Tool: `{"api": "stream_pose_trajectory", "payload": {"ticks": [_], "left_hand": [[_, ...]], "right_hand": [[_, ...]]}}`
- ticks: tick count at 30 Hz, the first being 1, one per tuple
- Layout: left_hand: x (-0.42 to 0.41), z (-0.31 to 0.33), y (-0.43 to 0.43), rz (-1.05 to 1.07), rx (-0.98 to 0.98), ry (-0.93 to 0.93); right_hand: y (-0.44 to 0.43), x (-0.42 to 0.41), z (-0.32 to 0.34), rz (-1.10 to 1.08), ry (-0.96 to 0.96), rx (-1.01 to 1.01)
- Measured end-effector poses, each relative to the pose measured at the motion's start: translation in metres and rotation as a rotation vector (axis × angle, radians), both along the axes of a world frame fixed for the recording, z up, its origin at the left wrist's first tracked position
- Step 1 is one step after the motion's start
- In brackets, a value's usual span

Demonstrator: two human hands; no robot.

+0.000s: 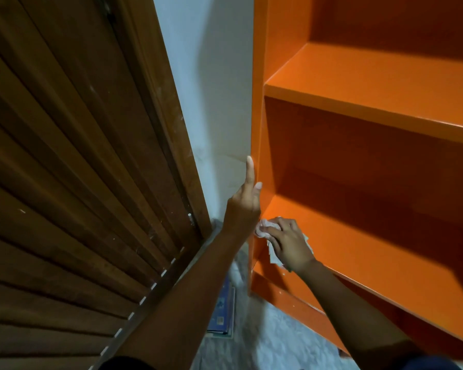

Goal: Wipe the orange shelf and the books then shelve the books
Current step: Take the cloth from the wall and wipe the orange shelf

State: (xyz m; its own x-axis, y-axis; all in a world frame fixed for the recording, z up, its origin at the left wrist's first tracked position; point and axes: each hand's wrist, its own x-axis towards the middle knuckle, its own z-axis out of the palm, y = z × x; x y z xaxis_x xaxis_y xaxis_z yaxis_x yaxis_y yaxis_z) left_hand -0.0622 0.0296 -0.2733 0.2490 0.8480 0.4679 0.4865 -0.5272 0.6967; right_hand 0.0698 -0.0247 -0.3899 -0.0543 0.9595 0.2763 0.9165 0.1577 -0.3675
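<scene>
The orange shelf (372, 108) fills the right half of the view, with bare boards. My right hand (286, 243) grips a crumpled white cloth (271, 253) and presses it on the near left corner of the lower board. My left hand (245, 202) rests against the shelf's left side panel, with straight fingers on its outer face and the thumb on the front edge. A stack of blue books (223, 313) lies on the floor beside the shelf's left foot, partly hidden by my left forearm.
A brown wooden slatted door (72, 182) takes up the left side. A strip of white wall (217, 116) runs between the door frame and the shelf. Pale marbled floor (273, 340) shows below the shelf.
</scene>
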Motion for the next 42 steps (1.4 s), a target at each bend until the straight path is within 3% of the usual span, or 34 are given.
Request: {"api": "stream_pose_trajectory", "payload": {"ticks": [7, 12, 23, 30, 33, 37, 42], "left_hand": [[-0.009, 0.005, -0.002, -0.178, -0.057, -0.008], [-0.014, 0.015, -0.008, -0.185, -0.123, -0.004], [-0.016, -0.012, -0.010, -0.227, -0.095, -0.073], [-0.014, -0.093, -0.011, -0.071, -0.321, 0.015], [-0.014, -0.142, -0.014, -0.109, -0.234, -0.016], [-0.009, -0.207, -0.020, -0.085, -0.217, -0.034], [0.003, -0.282, -0.019, 0.015, -0.147, -0.072]], "right_hand": [[-0.016, -0.008, 0.008, 0.029, -0.087, -0.123], [-0.032, -0.008, 0.011, -0.001, -0.144, -0.125], [-0.115, 0.012, -0.036, -0.115, 0.019, -0.463], [-0.095, 0.037, -0.068, -0.198, 0.225, -0.375], [-0.083, 0.054, -0.113, -0.222, 0.372, -0.254], [-0.072, 0.063, -0.151, -0.385, 0.545, -0.329], [-0.036, 0.084, -0.208, -0.264, 0.476, -0.288]]}}
